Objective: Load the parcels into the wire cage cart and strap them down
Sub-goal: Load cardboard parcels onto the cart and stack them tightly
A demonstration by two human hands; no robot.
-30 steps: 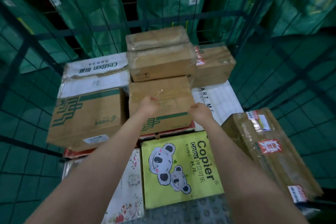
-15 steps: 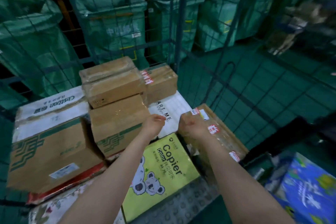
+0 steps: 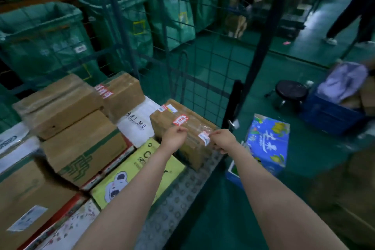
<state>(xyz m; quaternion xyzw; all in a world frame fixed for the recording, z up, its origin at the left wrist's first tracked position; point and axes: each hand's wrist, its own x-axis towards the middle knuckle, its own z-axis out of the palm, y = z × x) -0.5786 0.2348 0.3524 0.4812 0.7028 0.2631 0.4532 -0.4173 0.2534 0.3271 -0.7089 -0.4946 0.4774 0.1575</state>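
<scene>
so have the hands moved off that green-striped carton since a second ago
Yes. Both shifted right: the left hand and right hand are now at the taped parcel, clear of the green-striped carton.

— What's the cart floor (image 3: 172, 209) at six o'clock made of?
— Dull grey metal plate, embossed with raised studs. The cage mesh (image 3: 211, 61) at twelve is thin painted wire.
— And the brown parcel (image 3: 194, 126) at the centre?
— Cardboard wound in shiny clear tape, with paper labels on top.
— The sacks (image 3: 46, 42) at ten?
— Matt green woven stuff. The yellow pack (image 3: 125, 172) at seven is smooth printed paper. The blue box (image 3: 267, 144) at four looks glossy.
</scene>
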